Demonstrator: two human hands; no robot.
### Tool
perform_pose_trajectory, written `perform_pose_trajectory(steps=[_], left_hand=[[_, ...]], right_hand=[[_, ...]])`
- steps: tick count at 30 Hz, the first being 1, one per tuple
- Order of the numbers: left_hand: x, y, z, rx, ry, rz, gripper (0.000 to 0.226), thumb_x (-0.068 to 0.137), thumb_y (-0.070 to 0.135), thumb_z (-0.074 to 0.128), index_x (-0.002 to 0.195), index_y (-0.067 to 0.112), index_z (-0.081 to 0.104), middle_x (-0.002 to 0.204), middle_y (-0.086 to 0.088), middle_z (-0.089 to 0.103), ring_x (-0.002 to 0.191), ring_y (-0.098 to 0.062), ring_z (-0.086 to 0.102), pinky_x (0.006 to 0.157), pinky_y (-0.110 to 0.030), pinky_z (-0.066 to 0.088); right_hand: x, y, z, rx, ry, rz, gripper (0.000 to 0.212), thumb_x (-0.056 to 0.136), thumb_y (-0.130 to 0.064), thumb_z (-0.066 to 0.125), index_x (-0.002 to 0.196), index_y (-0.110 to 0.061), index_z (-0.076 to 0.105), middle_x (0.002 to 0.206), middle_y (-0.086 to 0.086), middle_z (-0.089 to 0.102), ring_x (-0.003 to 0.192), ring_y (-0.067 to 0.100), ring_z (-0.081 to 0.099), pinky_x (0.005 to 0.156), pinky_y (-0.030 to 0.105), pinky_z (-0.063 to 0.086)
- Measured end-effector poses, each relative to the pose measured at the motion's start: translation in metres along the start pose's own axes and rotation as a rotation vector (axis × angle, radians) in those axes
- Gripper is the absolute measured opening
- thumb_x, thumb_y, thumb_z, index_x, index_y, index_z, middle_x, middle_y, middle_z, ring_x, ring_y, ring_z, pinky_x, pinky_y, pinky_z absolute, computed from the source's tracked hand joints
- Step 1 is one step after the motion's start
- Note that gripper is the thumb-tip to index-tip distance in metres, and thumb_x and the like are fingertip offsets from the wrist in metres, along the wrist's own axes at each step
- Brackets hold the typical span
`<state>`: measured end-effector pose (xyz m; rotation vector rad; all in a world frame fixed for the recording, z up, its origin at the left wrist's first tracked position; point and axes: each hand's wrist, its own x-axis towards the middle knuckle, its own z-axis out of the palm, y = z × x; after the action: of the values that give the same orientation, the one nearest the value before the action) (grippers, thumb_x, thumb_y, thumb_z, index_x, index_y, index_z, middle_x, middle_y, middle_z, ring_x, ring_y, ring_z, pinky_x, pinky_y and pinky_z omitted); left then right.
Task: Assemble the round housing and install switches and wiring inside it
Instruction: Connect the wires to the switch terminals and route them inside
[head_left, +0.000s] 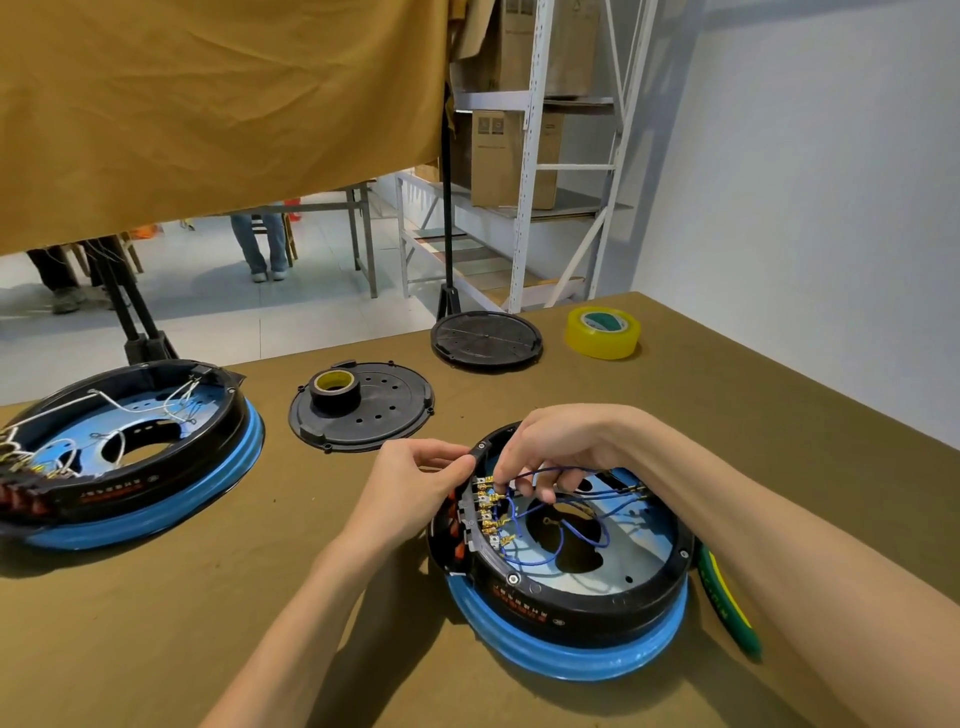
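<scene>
- On the olive-brown surface (322, 561), near its left edge, sits a second round housing (130, 452) with a blue ring below and white wires lying loose inside.
- Toward the middle of the far edge lies a black perforated cover plate (384, 415) with a roll of black tape (335, 391) standing on it.
- Farther back, at the far edge, rests another black round plate (487, 339), and just right of it a roll of yellow tape (602, 332).
- Beyond the surface hangs a mustard-coloured cloth (218, 104); under it show a pale floor and the legs of people standing.
- To the right of the cloth stands a white metal shelf rack (530, 156) holding cardboard boxes, against a plain pale wall.
- Near the front right part of the surface sits the round housing (571, 597), black-walled on a blue ring, with a row of brass switch terminals (488, 512) along its left inner wall and blue wires (550, 525) looping across its pale blue floor.
- The left hand (415, 483) reaches in from the lower left, and its fingertips pinch the housing's left rim by the switch block.
- The right hand (550, 452) arches over the housing's far rim, fingers curled down, pinching a blue wire at the upper terminals.
- A green-and-yellow-handled tool (727, 603) lies just right of the housing, partly under the right forearm.
</scene>
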<state>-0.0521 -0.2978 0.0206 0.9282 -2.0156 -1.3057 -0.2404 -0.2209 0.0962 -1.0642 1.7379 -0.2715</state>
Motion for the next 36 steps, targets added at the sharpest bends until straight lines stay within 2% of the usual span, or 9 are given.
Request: perform_pose_trajectory(steps=[6,11,15,19,23,25,29,33,36], left_hand=[[-0.001,0.003,0.0,0.017,0.008,0.006,0.011,0.093,0.029,0.074,0.102,0.027,0.081,0.082,0.014,0.077,0.08,0.006,0.07,0.064,-0.012,0.053],[-0.005,0.007,0.002,0.022,0.018,-0.009,0.013,0.094,0.03,0.074,0.104,0.026,0.082,0.075,0.014,0.076,0.073,0.004,0.07,0.055,-0.011,0.049],[-0.007,0.009,0.002,0.083,0.032,-0.011,0.017,0.094,0.034,0.074,0.108,0.027,0.081,0.087,0.012,0.077,0.081,-0.001,0.072,0.066,-0.022,0.057],[-0.008,0.014,-0.006,0.175,0.056,-0.005,0.01,0.091,0.035,0.077,0.097,0.029,0.082,0.084,0.014,0.076,0.082,0.0,0.071,0.07,-0.022,0.058],[-0.008,0.021,-0.019,0.223,-0.058,-0.068,0.006,0.093,0.027,0.075,0.093,0.025,0.081,0.077,0.011,0.078,0.073,0.001,0.074,0.077,-0.029,0.062],[-0.01,0.025,-0.019,0.264,-0.052,-0.078,0.008,0.094,0.026,0.075,0.091,0.023,0.081,0.075,0.008,0.078,0.071,0.0,0.074,0.077,-0.03,0.063],[-0.015,0.031,-0.015,0.372,0.013,-0.075,0.013,0.094,0.03,0.074,0.087,0.022,0.081,0.076,0.007,0.076,0.075,-0.005,0.072,0.075,-0.031,0.063],[-0.015,0.034,-0.018,0.337,-0.041,-0.12,0.018,0.096,0.029,0.072,0.082,0.02,0.081,0.071,0.007,0.077,0.075,-0.005,0.074,0.079,-0.036,0.064],[-0.016,0.036,-0.019,0.335,-0.077,-0.114,0.02,0.097,0.03,0.07,0.084,0.021,0.082,0.071,0.01,0.077,0.074,-0.002,0.074,0.079,-0.034,0.063]], right_hand=[[0.001,0.001,0.001,0.0,0.008,-0.006,0.014,0.099,-0.02,0.064,0.102,-0.008,0.071,0.07,0.0,0.063,0.054,0.011,0.059,0.037,0.015,0.028],[0.001,-0.002,0.002,-0.012,0.024,-0.003,0.013,0.098,-0.02,0.067,0.1,-0.009,0.074,0.069,-0.001,0.063,0.053,0.01,0.06,0.036,0.015,0.029],[0.001,-0.005,0.005,-0.009,0.093,-0.02,0.012,0.095,-0.017,0.071,0.101,-0.007,0.074,0.073,0.001,0.067,0.055,0.01,0.063,0.038,0.015,0.032],[-0.003,-0.001,0.014,-0.031,0.184,-0.114,0.008,0.096,-0.014,0.07,0.095,-0.006,0.072,0.073,0.004,0.073,0.057,0.013,0.069,0.039,0.016,0.041],[-0.007,0.009,0.028,-0.136,0.312,-0.239,0.01,0.098,-0.015,0.068,0.095,-0.005,0.069,0.069,0.005,0.074,0.054,0.015,0.07,0.04,0.019,0.044],[-0.008,0.013,0.033,-0.174,0.379,-0.291,0.009,0.097,-0.018,0.069,0.096,-0.009,0.068,0.068,0.007,0.074,0.051,0.016,0.068,0.041,0.02,0.045],[-0.01,0.017,0.037,-0.245,0.468,-0.374,0.006,0.096,-0.02,0.072,0.092,-0.016,0.073,0.056,-0.005,0.069,0.048,0.009,0.066,0.049,0.021,0.051],[-0.009,0.018,0.037,-0.327,0.5,-0.444,0.008,0.096,-0.02,0.071,0.096,-0.014,0.077,0.052,-0.02,0.065,0.049,0.003,0.066,0.052,0.015,0.049],[-0.009,0.019,0.034,-0.353,0.496,-0.473,0.009,0.095,-0.019,0.073,0.094,-0.013,0.079,0.063,-0.013,0.067,0.049,0.001,0.063,0.05,0.013,0.046]])
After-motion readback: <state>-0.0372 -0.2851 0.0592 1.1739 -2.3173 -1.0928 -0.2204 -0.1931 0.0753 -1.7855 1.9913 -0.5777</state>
